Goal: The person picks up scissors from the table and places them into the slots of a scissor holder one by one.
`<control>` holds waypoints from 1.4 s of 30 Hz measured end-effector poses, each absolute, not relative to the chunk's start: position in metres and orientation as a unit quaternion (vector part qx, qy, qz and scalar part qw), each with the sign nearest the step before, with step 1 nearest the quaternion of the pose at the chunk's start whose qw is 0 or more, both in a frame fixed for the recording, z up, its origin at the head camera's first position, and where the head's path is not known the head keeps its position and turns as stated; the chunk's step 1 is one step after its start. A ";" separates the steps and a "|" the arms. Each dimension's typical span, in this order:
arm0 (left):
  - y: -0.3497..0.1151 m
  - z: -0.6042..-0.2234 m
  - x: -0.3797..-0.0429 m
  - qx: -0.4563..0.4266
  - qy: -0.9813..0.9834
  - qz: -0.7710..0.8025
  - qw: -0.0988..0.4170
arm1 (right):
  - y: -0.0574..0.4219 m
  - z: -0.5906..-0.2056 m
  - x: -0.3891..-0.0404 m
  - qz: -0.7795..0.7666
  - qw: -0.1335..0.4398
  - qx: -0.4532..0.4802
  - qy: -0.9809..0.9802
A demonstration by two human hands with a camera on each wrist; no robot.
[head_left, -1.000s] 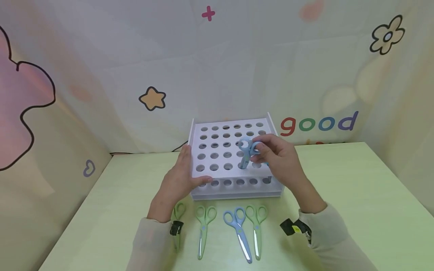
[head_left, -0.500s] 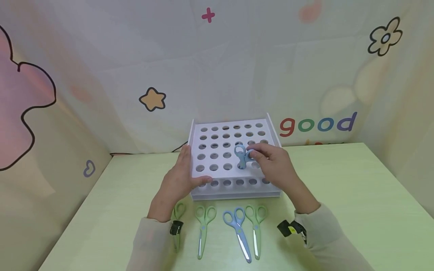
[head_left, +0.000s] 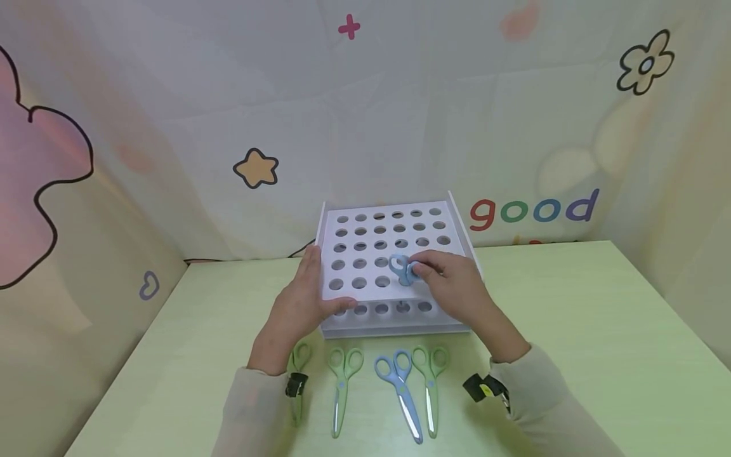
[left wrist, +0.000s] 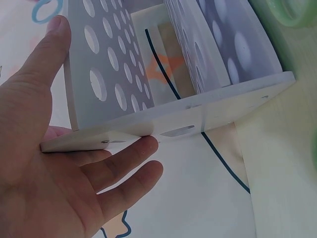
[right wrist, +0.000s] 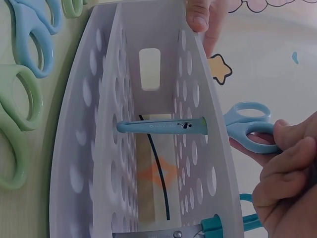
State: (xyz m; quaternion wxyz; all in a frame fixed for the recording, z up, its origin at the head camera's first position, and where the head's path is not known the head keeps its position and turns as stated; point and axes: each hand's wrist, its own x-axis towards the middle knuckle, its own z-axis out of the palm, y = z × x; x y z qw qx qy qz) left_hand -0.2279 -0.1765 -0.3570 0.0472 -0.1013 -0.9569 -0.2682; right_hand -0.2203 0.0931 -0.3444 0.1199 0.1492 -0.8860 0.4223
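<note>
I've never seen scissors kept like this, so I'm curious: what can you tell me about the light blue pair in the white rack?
The light blue scissors look like smooth plastic, with two rounded finger loops and a slim, closed blade section bearing small lettering and dark markings. They point down through a hole in the upper level of the white rack, the tip at a hole in the level below. The loops sit above the rack, and the right hand pinches one.

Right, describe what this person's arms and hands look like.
The left hand and right hand wear no gloves. The left sleeve and right sleeve are pale and reach the wrists. A black piece shows by the left cuff; another black piece, with a yellow mark, by the right.
</note>
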 end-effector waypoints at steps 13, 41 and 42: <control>-0.176 -0.358 -0.227 -0.091 -0.960 -0.261 0.039 | 0.092 -0.348 -0.221 0.405 0.140 0.175 -0.887; -0.175 -0.357 -0.227 -0.089 -0.959 -0.268 0.039 | 0.096 -0.339 -0.216 0.443 0.047 0.126 -0.886; -0.175 -0.357 -0.227 -0.089 -0.959 -0.267 0.038 | 0.097 -0.338 -0.216 0.446 0.050 0.125 -0.885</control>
